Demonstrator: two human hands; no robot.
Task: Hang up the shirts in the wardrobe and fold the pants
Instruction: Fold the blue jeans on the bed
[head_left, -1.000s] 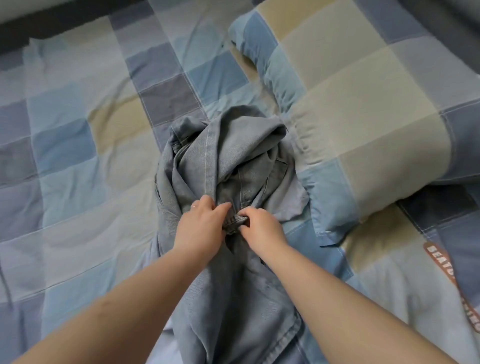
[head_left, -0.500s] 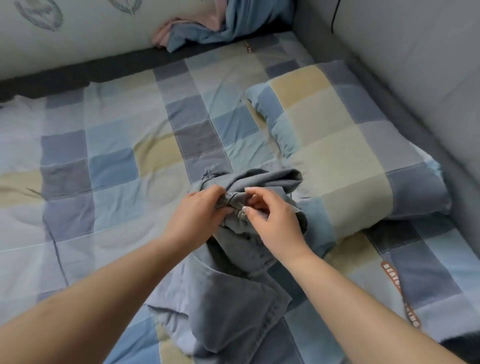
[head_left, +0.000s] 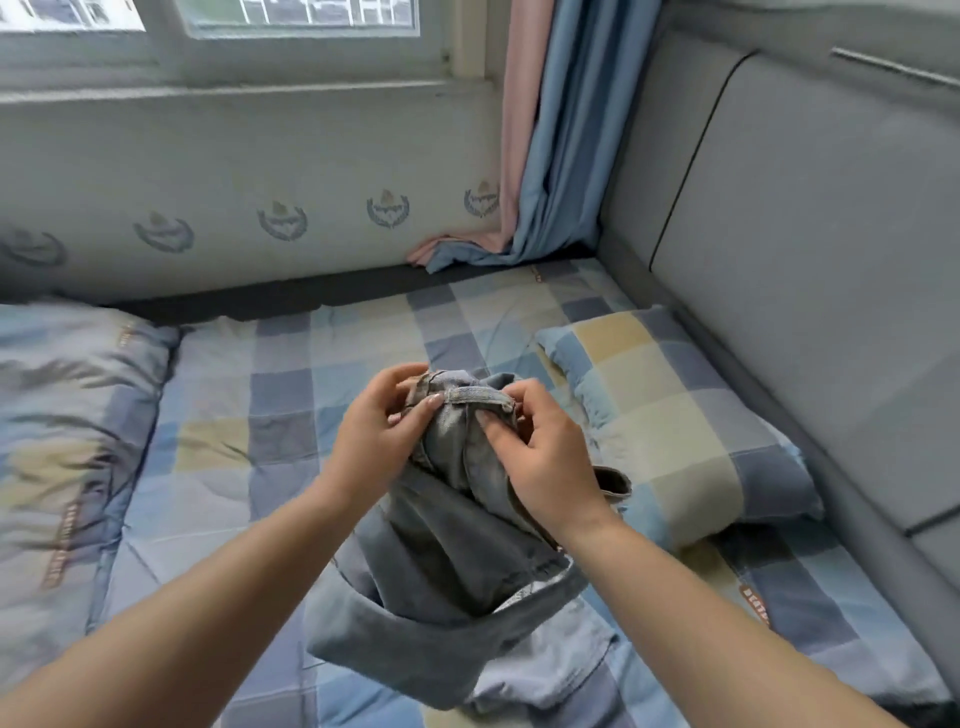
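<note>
A pair of grey-blue denim pants (head_left: 441, 566) hangs bunched in front of me, lifted above the checked bed (head_left: 270, 415). My left hand (head_left: 379, 431) grips the waistband on its left side. My right hand (head_left: 545, 457) pinches the waistband on the right, near a belt loop stretched between both hands. The lower part of the pants droops down and rests on the bed cover near me. No shirt or wardrobe is in view.
A checked pillow (head_left: 675, 415) lies to the right against the grey padded headboard (head_left: 805, 234). A folded quilt (head_left: 62, 441) sits at the left. Pink and blue curtains (head_left: 540, 156) hang in the far corner below the window.
Both hands have raised the pants off the bed, holding the waistband higher. My view has tilted up, bringing the wall, window and curtains into sight.
</note>
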